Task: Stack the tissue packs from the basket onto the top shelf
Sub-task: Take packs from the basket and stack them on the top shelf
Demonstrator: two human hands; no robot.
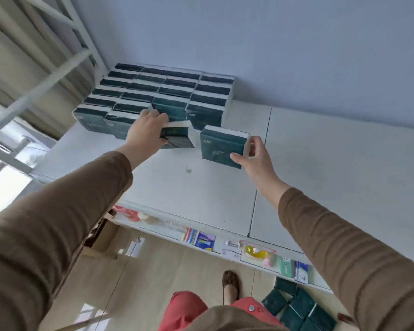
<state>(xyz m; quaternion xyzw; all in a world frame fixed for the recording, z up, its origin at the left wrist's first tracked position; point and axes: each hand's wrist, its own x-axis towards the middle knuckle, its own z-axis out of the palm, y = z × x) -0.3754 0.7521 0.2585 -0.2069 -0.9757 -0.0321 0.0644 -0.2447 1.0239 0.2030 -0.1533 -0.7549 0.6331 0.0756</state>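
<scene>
Your left hand [146,130] is closed over the top of a dark green plastic-wrapped tissue pack with white paper ends [177,137], fingers curled down its near face, holding it against the front of the stacked block. Your right hand [251,155] pinches a second dark green tissue pack [219,145] by its lower right corner, thumb on the front face and fingers on the white end, so it hangs tilted just above the shelf surface, beside the first pack and apart from it.

Behind both packs, the block of identical dark green packs [167,96] stands in several rows at the back left of the white top shelf [320,168], against the pale blue wall [273,44]. More packs wait in the basket [296,304] on the floor by your right leg; its rim is hard to make out.

The corner pinch is the weak point: the wrapper looks slick, and the pack could swivel or slip out and drop onto the shelf or off its front edge. Pushing the left pack in hard could shove the front row back and skew the columns. You are reaching well up and forward, so overbalancing toward the lower shelf of small packaged goods [225,244] is also a risk.
</scene>
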